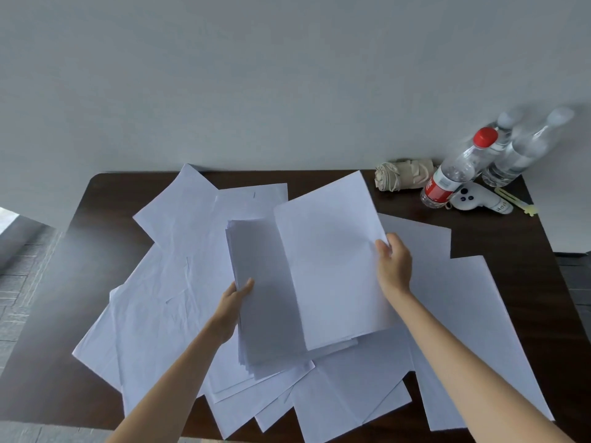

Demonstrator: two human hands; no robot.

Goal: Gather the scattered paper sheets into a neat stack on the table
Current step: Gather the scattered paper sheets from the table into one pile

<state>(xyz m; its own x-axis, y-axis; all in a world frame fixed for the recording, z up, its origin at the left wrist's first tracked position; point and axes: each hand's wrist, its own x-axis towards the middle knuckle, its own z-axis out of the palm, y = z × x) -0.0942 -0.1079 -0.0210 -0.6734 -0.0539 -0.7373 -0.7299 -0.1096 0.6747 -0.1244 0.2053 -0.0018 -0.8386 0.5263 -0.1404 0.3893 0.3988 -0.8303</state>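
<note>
Several white paper sheets lie scattered and overlapping across the dark brown table. My left hand grips the left edge of a gathered stack of sheets, held above the loose ones. My right hand pinches the right edge of a single white sheet, which lies tilted over the right part of the stack. More loose sheets spread out to the right and under my forearms.
At the table's back right stand a red-capped water bottle and two clear bottles. Beside them lie a rolled beige cloth, a white controller and a yellow-green clip. A grey wall rises behind the table.
</note>
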